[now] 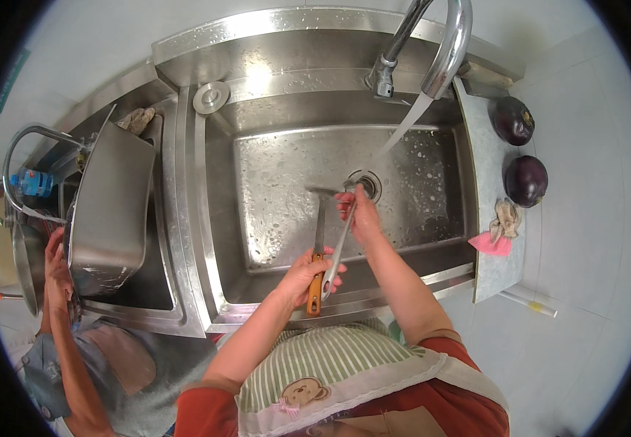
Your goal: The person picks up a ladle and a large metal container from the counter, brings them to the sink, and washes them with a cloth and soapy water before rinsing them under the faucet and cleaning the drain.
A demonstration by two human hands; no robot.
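Over the steel sink basin [288,147], my left hand [299,276] grips two kitchen utensils side by side. One has a wooden handle [315,289] and a thin metal shaft; its flat head is blurred. The other is an all-metal utensil [339,251] with a hanging hole at its lower end. Closer to the drain [369,184], my right hand [365,216] has its fingers around the upper part of the metal utensil, whose head is partly hidden by the fingers. A water stream [407,123] falls from the faucet [452,54] beyond my right hand.
At the right, two eggplants [526,181], a cloth [506,218] and a pink mesh cloth [491,243] lie on a ledge [493,278]. A drain stopper [210,98] sits at the basin's far left corner. At the left, another person's hands [58,276] touch a tilted steel container [111,207].
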